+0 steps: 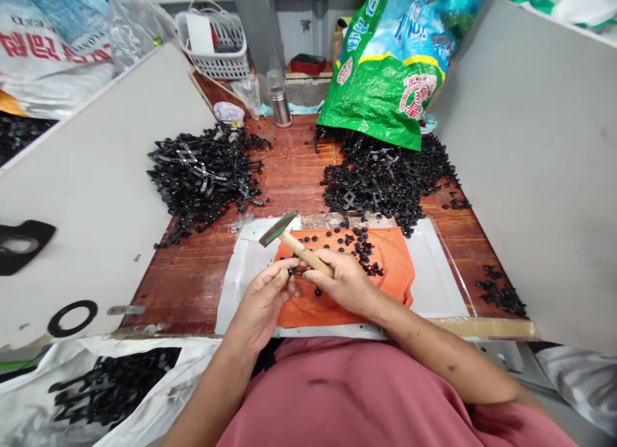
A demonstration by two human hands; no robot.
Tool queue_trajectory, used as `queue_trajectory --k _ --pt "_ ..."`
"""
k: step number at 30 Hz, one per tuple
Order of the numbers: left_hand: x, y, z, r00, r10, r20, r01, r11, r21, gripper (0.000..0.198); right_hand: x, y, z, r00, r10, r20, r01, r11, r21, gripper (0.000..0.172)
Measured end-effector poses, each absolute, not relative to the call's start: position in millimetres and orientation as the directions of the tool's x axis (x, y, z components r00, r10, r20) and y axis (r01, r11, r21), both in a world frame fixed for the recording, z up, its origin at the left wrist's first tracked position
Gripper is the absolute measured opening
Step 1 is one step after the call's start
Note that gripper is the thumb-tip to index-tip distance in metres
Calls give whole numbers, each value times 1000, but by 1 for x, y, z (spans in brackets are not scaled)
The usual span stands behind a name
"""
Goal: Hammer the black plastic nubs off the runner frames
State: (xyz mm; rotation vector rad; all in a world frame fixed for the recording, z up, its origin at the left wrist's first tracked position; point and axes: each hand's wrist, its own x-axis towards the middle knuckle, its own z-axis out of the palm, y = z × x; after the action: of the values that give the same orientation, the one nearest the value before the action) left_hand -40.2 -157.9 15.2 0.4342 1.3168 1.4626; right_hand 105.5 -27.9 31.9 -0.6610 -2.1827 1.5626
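Observation:
My right hand (344,280) is closed round the wooden handle of a small hammer (299,247), whose green-and-dark head points up and to the left. Between thumb and fingers, my left hand (265,296) pinches a small black plastic part (293,271). The fingertips of my right hand come close to that same part; whether they grip it too I cannot tell. Both hands are over an orange cloth (308,313), on which several loose black round pieces (359,244) lie scattered just beyond the fingers.
A tangled heap of black parts (202,170) is at the left, another heap (376,183) at the right below a green bag (380,100). Grey panels (535,157) wall both sides. A steel flask (281,106) and a white basket (212,58) stand at the back.

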Motion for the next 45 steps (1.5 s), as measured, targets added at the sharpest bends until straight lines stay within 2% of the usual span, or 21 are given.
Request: queue_trajectory --k 2,4,5,7,9,12,14,17,20,22,24,29,33,41,45 --pt "-49 -166 16 -337 885 -322 -309 219 925 50 103 -24 34 -815 578 -46 152 137 -979 18" --pt "-64 -175 20 -396 901 -178 56 217 975 47 105 -14 41 -851 504 -148 163 -14 -987 23" --pt "-71 -180 24 -424 904 -54 277 187 942 43 107 -8 45 -874 446 -191 178 -71 -981 25" --pt "-82 -185 33 -360 915 181 614 87 784 33 110 2 50 -913 332 -237 209 -120 -971 29" --pt "-82 -186 41 -160 955 250 733 -55 678 33 110 7 51 -945 244 -216 188 -135 -973 30" --pt "-66 -179 48 114 986 123 689 -167 705 35 106 4 49 -975 147 -168 140 -185 -973 29" --pt "-55 -175 46 163 986 36 639 -133 758 30 104 -2 49 -974 135 -184 156 -195 -968 27" --pt "-49 -174 38 -11 1000 -1 589 8 808 29 108 -7 52 -937 293 -189 178 -64 -982 22" --pt "-52 -176 28 -265 964 30 619 146 772 28 130 -5 50 -855 511 -91 233 221 -947 15" --pt "-52 -177 20 -293 955 37 676 180 714 29 151 -3 46 -809 586 -54 303 336 -892 14" --pt "-47 -177 11 -263 965 21 733 185 655 30 174 -4 39 -774 630 -66 361 353 -863 14" --pt "-27 -177 -9 -269 963 16 836 226 500 30 212 -17 23 -740 662 -119 382 268 -885 21" --pt "-20 -178 -15 -272 961 50 878 226 422 33 220 -23 20 -723 676 -142 387 227 -894 27" --pt "-18 -176 -22 -253 964 88 911 206 358 37 218 -29 20 -739 661 -129 426 310 -850 16" --pt "-18 -175 -25 -240 967 79 924 203 323 38 217 -31 19 -759 642 -109 424 360 -831 17"
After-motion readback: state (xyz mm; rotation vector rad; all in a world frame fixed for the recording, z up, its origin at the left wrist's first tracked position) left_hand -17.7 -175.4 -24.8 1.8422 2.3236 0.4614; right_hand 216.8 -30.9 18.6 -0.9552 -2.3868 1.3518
